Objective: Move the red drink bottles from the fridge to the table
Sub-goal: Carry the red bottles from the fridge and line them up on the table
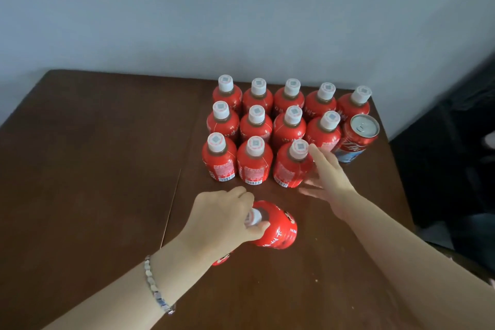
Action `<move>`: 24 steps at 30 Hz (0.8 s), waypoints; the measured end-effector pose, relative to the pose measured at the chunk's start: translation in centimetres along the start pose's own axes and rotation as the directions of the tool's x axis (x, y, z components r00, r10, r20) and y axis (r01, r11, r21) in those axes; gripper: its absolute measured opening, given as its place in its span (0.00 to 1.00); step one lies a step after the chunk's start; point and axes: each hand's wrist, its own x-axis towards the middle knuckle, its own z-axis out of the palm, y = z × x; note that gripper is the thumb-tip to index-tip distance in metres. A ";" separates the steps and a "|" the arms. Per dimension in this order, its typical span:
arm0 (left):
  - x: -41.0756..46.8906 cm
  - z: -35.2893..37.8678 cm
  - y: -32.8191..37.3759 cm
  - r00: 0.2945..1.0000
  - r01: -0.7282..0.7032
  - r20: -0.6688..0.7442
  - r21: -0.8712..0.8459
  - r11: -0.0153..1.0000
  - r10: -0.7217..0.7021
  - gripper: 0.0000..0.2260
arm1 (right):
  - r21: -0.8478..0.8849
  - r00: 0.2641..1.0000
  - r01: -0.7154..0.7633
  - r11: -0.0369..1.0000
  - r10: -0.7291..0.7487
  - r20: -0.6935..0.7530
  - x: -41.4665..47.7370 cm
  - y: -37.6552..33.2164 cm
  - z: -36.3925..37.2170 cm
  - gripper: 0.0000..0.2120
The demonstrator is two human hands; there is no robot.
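Several red drink bottles (254, 126) with white caps stand in three rows on the dark brown table (93, 155). My left hand (225, 220) grips the white cap and neck of another red bottle (278, 228) nearer me, in front of the rows. My right hand (326, 177) is open with straight fingers, just right of the front-row bottle (292, 166); whether it touches that bottle is unclear. Blur softens the fingers.
A red drink can (359, 139) with a silver top stands at the right end of the middle row. A grey wall rises behind the table. Dark furniture (455, 142) sits beyond the table's right edge.
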 end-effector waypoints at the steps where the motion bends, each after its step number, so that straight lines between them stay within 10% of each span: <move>1: 0.0 0.0 0.0 1.000 0.004 0.011 -0.006 1.000 -0.004 0.21 | 0.064 0.996 -0.074 0.995 0.071 0.052 0.2 0.5 0.1 0.30; 7: -0.1 -1.1 -0.2 0.999 -0.005 0.053 0.025 1.000 0.003 0.19 | 0.269 0.981 -0.133 0.954 0.088 0.170 0.6 1.0 1.5 0.29; 12: -0.1 -1.6 0.0 0.999 -0.018 0.041 0.026 0.999 0.017 0.17 | -0.217 0.984 0.028 0.976 0.011 0.176 -1.4 2.3 -0.7 0.33; 15: 0.5 -1.9 1.0 0.998 -0.010 0.054 0.052 0.999 0.007 0.17 | -0.712 0.879 0.455 0.535 -0.141 0.456 -4.3 3.0 -1.6 0.45; 18: 1.2 -1.9 2.3 0.997 -0.060 0.054 0.049 0.997 0.057 0.19 | -0.778 0.786 0.610 0.152 -0.238 0.570 -6.4 3.6 -0.5 0.46; 24: 3.7 -2.2 5.6 0.988 -0.085 0.132 0.036 0.996 0.080 0.21 | -0.834 0.819 0.520 0.186 -0.386 0.425 -6.8 4.5 -1.7 0.34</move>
